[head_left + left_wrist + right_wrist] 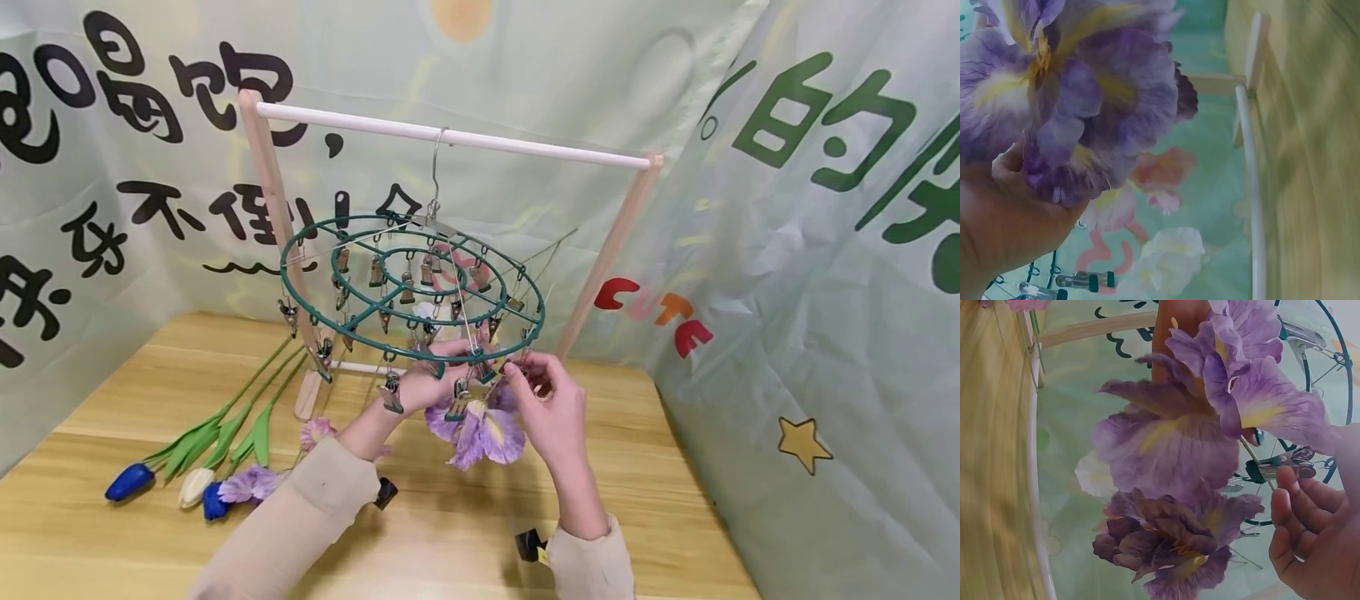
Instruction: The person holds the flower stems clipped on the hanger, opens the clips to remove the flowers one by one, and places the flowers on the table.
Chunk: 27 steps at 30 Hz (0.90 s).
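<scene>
Purple flower held up beneath a round green hanger

From my head, I see the hanger hooked over the white rod of a wooden rack, metal clips dangling from its rings. My left hand reaches in under the rings, just above the flower; my right hand is raised at the rim. On the counter, over to the left, lie two blue tulips and a white tulip.

At my left wrist, I hold the flower from behind, one bent digit against its petals; the blossom hides most of my fingers. A white flower shows beyond.

At my right wrist, my fingers are curled, pinching one clip by its handle end. It lies across the flower's stem; whether it bites on that, I cannot tell. A darker purple bloom shows near the flower.
</scene>
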Tool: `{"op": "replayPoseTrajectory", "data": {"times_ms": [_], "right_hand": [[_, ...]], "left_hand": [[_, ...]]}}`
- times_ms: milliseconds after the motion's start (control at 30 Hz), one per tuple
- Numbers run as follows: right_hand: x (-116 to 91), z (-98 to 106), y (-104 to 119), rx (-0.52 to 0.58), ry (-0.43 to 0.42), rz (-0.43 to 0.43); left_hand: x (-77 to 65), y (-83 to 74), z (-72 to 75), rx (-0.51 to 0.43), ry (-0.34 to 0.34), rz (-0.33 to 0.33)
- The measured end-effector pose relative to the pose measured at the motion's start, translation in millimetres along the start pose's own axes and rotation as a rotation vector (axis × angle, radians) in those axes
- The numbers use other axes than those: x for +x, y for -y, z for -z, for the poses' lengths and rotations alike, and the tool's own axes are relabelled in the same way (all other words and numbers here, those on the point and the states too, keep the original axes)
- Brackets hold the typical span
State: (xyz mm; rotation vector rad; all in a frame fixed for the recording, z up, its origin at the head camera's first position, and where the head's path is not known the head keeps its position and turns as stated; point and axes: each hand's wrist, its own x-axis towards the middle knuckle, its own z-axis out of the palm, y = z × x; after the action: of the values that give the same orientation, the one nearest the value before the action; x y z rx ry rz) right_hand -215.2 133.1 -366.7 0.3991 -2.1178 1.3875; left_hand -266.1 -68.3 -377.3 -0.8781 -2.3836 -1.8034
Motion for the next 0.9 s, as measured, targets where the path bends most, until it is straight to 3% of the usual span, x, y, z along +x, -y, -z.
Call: {"op": "replayPoseTrajectory", "data": {"times_ms": [300, 433, 733, 900], "right_hand": [[0.2, 3.6, -1.1, 0.032, 0.003, -0.059], [1.1, 4.8, -2.4, 0.022, 0.004, -0.068], [2.5, 8.9, -4.2, 0.036, 0.007, -0.107], [3.3, 13.1, -4.4, -0.022, 0.001, -0.143]], "left_hand": [[1.4, -9.3, 0.5, -0.101, 0.087, 0.162], [0.1, -9.5, 0.3, -0.141, 0.098, 0.197], [2.8, -10.7, -3.1, -0.129, 0.108, 0.161], [4.4, -12.4, -5.5, -0.171, 0.117, 0.147]]}}
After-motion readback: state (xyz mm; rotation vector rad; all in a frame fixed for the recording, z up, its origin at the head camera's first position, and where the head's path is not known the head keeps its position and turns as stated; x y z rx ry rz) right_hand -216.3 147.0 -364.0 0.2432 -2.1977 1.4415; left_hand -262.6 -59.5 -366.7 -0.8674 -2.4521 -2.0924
